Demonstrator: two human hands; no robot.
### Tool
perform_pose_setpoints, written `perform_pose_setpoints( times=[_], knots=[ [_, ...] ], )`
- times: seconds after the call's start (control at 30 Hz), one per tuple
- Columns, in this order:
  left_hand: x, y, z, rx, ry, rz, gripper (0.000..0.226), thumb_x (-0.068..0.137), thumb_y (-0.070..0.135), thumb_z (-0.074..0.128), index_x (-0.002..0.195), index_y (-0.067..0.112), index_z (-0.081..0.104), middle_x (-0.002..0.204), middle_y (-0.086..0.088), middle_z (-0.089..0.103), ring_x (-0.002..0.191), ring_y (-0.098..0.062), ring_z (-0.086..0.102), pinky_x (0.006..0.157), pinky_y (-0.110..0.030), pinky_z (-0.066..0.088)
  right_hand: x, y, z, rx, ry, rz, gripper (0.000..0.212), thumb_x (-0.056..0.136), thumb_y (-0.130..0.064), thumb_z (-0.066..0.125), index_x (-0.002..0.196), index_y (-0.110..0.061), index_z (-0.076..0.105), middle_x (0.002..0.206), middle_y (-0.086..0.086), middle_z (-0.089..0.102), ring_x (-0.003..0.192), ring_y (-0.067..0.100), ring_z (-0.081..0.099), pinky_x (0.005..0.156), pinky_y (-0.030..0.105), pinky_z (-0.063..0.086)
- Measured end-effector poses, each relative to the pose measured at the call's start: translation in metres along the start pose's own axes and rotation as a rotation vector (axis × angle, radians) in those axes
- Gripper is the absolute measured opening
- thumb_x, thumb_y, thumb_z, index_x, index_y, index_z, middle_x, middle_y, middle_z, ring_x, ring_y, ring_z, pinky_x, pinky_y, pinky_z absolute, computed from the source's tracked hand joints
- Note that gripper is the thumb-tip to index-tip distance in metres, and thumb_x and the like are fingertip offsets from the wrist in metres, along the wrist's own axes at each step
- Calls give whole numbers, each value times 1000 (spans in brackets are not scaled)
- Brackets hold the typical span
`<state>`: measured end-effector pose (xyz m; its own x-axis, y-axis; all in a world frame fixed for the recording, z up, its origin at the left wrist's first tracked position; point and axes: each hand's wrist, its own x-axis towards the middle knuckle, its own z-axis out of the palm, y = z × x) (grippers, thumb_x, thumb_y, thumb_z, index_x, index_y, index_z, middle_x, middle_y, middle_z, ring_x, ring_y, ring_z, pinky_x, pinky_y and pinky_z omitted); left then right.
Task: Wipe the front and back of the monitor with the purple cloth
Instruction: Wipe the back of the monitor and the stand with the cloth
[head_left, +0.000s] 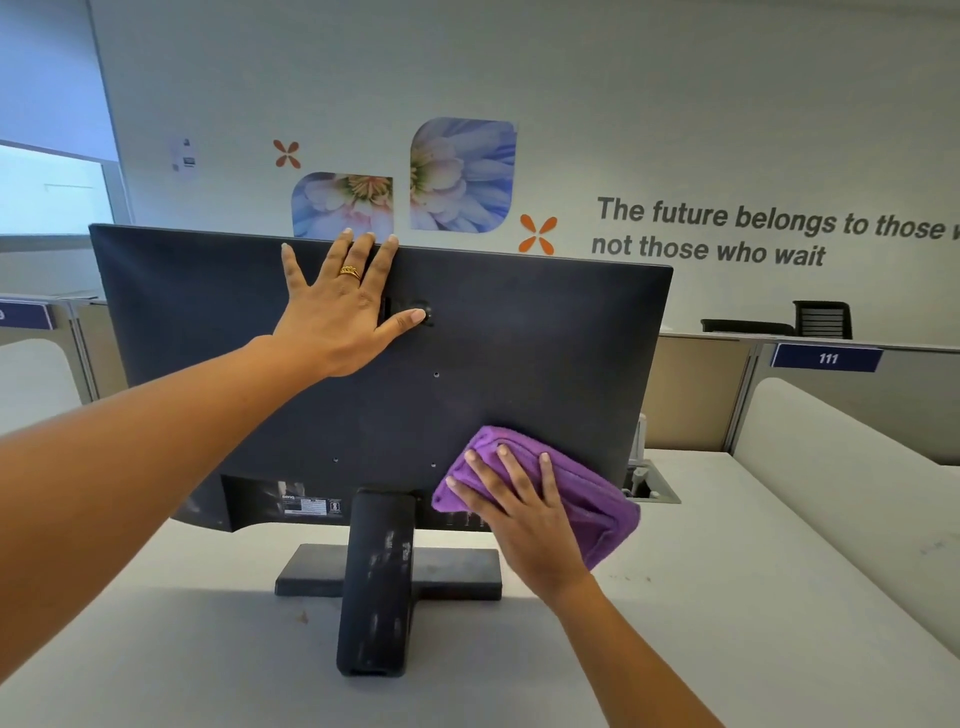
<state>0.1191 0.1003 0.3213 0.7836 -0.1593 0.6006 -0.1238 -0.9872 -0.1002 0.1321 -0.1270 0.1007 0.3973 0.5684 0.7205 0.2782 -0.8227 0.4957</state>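
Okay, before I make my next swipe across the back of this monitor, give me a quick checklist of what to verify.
1. Purple cloth flat against the monitor back: ok, right hand presses it on the lower right.
2. Monitor steadied: ok, left hand braces the top edge, fingers spread.
3. Stand base flat on the desk: ok.
4. Upper back panel free to wipe: ok apart from the left hand.
5. Dusty smudges on the stand neck: not ok, unwiped.
6. Front screen clean: cannot tell, it faces away.
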Motion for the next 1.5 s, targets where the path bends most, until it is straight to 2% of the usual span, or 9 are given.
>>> perform_pose_setpoints(
  times=[0.23,0.33,0.47,0.63,0.83,1.0,1.17,1.33,1.5],
  knots=[
    [0,-2,0,18,-4,9,81,84,67,14,148,23,-10,158,-2,-6,144,-18,-12,108,-61,-11,-40,56,3,64,58,288,90,62,-23,83,137,-17,33,142,10,32,130,42,35,101,56,27],
    [0,-3,-1,18,-5,8,79,86,66,16,148,23,-10,157,-2,-6,144,-18,-12,108,-61,-11,-31,68,2,147,100,357,72,75,-27,72,135,-14,34,139,11,32,122,45,45,97,55,35],
    [0,-4,-2,21,-9,16,79,87,65,16,148,23,-10,157,-2,-6,144,-18,-12,108,-61,-11,3,69,-11,295,168,529,52,99,-44,20,140,-14,30,145,13,30,133,39,29,104,52,26],
    [0,-4,-1,8,-8,19,79,87,65,16,148,22,-10,157,-2,-6,144,-19,-12,108,-62,-11,47,58,-30,310,233,590,50,97,-33,33,144,-20,23,151,14,24,139,39,15,110,54,15],
    [0,-3,-1,-3,-6,26,79,87,65,16,148,21,-10,157,-2,-6,144,-19,-12,108,-62,-11,64,6,-30,188,118,203,61,92,-32,37,148,-30,10,156,1,-12,143,30,-9,113,54,-3],
    [-1,-6,-4,7,-10,40,78,88,65,16,148,22,-9,158,-2,-5,144,-18,-12,107,-62,-11,39,-3,-16,46,-28,-30,89,73,-25,73,144,-29,21,152,4,17,141,30,3,112,53,3],
    [-1,-6,-8,3,-30,45,77,88,65,15,148,23,-8,158,-2,-4,144,-18,-10,107,-62,-12,9,25,-13,69,14,245,92,68,-22,79,142,-24,25,148,8,23,140,35,12,111,58,18],
    [-1,-11,-9,12,-47,66,75,89,64,15,148,23,-8,158,-1,-5,144,-16,-10,107,-62,-13,15,49,-25,414,172,663,53,99,-45,23,147,-23,14,151,12,23,138,36,20,105,58,30],
    [4,-21,-15,4,-84,88,73,89,64,11,148,26,-7,157,4,-5,144,-12,-9,106,-62,-17,63,41,-39,430,237,766,49,99,-43,20,143,-22,21,150,16,26,137,41,20,106,61,25]
  ],
)
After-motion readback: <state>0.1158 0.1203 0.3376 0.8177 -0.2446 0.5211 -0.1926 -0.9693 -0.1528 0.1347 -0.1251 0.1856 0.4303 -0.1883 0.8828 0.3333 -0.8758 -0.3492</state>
